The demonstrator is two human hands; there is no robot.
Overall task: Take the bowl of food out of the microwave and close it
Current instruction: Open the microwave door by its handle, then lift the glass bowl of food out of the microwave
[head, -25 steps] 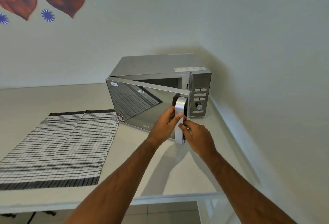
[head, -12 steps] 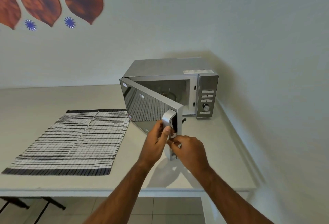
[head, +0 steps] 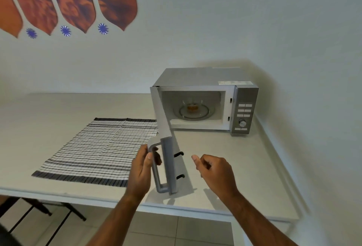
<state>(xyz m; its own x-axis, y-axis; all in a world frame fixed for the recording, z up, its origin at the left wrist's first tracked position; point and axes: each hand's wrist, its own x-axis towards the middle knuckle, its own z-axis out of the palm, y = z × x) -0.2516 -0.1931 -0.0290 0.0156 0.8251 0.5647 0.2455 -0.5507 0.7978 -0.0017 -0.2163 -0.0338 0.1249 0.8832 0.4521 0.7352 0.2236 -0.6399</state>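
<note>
A silver microwave (head: 205,77) stands at the back right of the white table (head: 225,157), against the wall. Its door (head: 164,126) is swung wide open toward me, hinged on the left. Inside, on the glass turntable, sits a small clear bowl of brownish food (head: 193,106). My left hand (head: 142,169) is wrapped around the door handle (head: 155,169) near the table's front edge. My right hand (head: 213,169) hovers to the right of the door edge, fingers loosely curled, holding nothing.
A black-and-white striped cloth (head: 101,148) lies flat on the table left of the door. The control panel (head: 244,110) with buttons and a knob is on the microwave's right. Walls close in behind and to the right. Tiled floor shows below the table edge.
The door has swung from partly open to wide open, exposing the bowl. My right hand has come off the handle and moved right; my left hand still holds it.
</note>
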